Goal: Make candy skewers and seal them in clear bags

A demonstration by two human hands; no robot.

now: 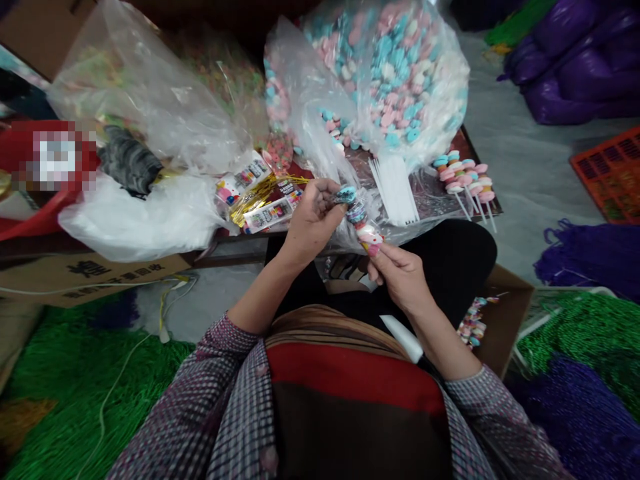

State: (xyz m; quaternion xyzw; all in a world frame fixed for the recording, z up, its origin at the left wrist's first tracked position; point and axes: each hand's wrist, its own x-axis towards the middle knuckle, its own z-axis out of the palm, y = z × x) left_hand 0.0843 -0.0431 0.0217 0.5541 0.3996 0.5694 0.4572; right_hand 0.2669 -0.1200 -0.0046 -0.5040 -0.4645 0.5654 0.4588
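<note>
Between my two hands, over the table's near edge, is a marshmallow skewer (357, 215) in a clear printed wrapper. My left hand (319, 212) pinches its upper end, where a blue piece shows. The fingers of my right hand (399, 272) close on its lower end, beside a pink and white printed part. To the left of it lie printed wrapper packs (270, 213) and gold twist ties (245, 205). A stack of white sticks (396, 193) rests just beyond my right hand. Further right are several unwrapped marshmallow skewers (464, 179).
Big clear bags of pink, blue and white marshmallows (395, 73) stand at the back. On the left are a white plastic bag (145, 217) and a red bag (30, 160). A cardboard box (515, 313) with wrapped skewers sits low right, near an orange crate (610, 170).
</note>
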